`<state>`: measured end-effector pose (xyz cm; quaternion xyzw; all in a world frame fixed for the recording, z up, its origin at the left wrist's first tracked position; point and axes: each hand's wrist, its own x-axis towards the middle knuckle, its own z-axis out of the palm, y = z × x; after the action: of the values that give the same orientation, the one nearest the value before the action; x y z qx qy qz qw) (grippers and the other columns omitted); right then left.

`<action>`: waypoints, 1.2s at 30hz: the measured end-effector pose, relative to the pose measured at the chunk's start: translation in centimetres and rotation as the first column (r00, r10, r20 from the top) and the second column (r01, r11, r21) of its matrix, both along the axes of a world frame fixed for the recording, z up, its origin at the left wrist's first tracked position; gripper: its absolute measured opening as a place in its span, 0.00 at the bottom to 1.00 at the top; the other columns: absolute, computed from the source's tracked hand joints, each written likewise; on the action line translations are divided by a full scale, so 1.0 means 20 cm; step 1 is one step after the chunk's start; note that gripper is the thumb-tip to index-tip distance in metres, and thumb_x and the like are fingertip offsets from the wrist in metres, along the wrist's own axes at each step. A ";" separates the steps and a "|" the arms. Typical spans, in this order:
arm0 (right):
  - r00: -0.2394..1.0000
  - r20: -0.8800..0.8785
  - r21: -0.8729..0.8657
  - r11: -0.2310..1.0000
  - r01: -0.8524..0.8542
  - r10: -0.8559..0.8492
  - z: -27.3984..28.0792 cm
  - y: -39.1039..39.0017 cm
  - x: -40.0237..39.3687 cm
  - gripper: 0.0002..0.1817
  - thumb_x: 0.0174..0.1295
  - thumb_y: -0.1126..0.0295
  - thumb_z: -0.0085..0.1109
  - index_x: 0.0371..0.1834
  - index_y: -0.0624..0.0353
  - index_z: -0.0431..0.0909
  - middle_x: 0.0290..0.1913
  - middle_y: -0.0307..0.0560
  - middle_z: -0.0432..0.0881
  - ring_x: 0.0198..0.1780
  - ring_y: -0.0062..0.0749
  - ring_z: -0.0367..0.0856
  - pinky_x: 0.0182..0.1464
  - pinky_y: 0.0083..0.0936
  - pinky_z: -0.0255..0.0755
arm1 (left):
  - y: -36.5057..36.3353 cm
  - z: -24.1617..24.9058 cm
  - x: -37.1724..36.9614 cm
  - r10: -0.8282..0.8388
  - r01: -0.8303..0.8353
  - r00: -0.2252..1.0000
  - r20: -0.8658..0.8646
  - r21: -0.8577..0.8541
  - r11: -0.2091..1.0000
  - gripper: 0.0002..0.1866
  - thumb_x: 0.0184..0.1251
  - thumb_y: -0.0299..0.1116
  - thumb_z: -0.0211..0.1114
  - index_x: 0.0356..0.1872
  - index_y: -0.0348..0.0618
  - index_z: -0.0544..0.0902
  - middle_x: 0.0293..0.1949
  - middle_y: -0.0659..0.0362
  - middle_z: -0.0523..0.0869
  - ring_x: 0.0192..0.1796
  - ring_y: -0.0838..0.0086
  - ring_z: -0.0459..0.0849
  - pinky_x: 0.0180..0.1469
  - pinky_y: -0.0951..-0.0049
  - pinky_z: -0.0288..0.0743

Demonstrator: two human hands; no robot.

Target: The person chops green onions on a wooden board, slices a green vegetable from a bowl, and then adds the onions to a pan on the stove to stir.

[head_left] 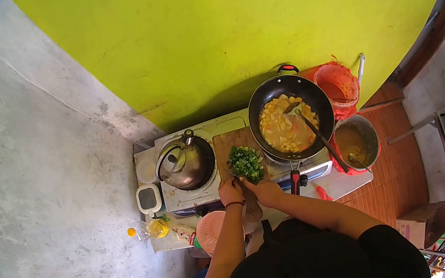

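Observation:
A wooden cutting board (225, 139) lies across the stove, with a heap of chopped greens (246, 163) on it. My left hand (230, 191) is closed at the board's near left edge. Close beside it, my right hand (265, 192) is closed at the near right edge, its fingers against the greens. A brown wooden handle (252, 207) sticks out toward me between the two hands. The undersides of my fingers are hidden. Just right of the board, a black wok (319, 100) holds yellowish chunks in broth (282, 129) and a dark-handled ladle (321, 137).
A metal kettle (186, 166) stands on the left burner. Right of the wok are a red bucket (338, 84) and a metal pot (373, 140) with brown liquid. The wok's red-black handle (295, 181) points toward me. A pink basin (210, 232) sits below my left forearm.

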<state>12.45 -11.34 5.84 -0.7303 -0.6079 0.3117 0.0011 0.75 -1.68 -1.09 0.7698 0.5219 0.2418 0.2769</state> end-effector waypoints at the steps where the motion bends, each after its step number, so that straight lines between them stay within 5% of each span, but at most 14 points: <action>1: 1.000 -0.012 -0.008 1.000 0.013 -0.013 0.01 0.00 0.00 0.43 0.58 0.73 0.49 0.76 0.35 0.40 0.38 0.63 0.81 0.38 0.53 0.83 0.38 0.44 0.78 | 0.00 -0.01 0.00 -0.006 0.006 1.000 0.004 -0.005 1.000 0.08 0.52 0.28 0.63 0.33 0.39 0.85 0.37 0.46 0.82 0.42 0.51 0.80 0.44 0.59 0.75; 6: 0.995 -0.065 -0.054 0.996 0.070 -0.073 0.13 -0.05 0.01 0.44 0.56 0.74 0.48 0.76 0.38 0.40 0.38 0.62 0.82 0.39 0.52 0.83 0.38 0.44 0.77 | -0.02 0.02 0.00 0.015 -0.012 0.999 -0.050 0.065 0.998 0.06 0.54 0.29 0.64 0.33 0.41 0.84 0.36 0.48 0.80 0.40 0.52 0.79 0.43 0.60 0.76; 9: 0.988 -0.116 0.024 0.995 0.102 -0.099 0.05 -0.08 0.04 0.44 0.55 0.74 0.50 0.75 0.41 0.42 0.36 0.62 0.82 0.36 0.54 0.83 0.38 0.44 0.76 | -0.06 0.05 -0.01 -0.046 0.087 0.989 -0.142 0.294 0.952 0.07 0.55 0.30 0.64 0.34 0.43 0.84 0.36 0.51 0.79 0.39 0.53 0.79 0.43 0.61 0.76; 21: 0.979 -0.179 0.033 0.994 0.100 -0.093 0.07 -0.11 0.03 0.41 0.55 0.75 0.49 0.74 0.44 0.44 0.39 0.62 0.82 0.41 0.56 0.82 0.43 0.45 0.75 | 0.00 0.00 0.02 -0.002 0.000 1.000 0.021 0.073 0.997 0.07 0.54 0.26 0.62 0.33 0.40 0.86 0.35 0.46 0.83 0.39 0.50 0.81 0.43 0.59 0.76; 36: 0.996 -0.087 0.004 0.999 0.036 -0.035 0.04 -0.03 0.03 0.46 0.56 0.75 0.49 0.76 0.36 0.38 0.39 0.61 0.82 0.38 0.53 0.83 0.39 0.44 0.77 | -0.02 0.05 0.01 0.005 0.000 0.990 -0.143 0.032 0.999 0.08 0.55 0.34 0.64 0.35 0.46 0.86 0.39 0.51 0.80 0.45 0.55 0.79 0.44 0.60 0.77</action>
<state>13.02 -11.90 6.57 -0.7268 -0.5951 0.3413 0.0349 0.89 -2.08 -0.08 0.7888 0.5373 0.1948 0.2262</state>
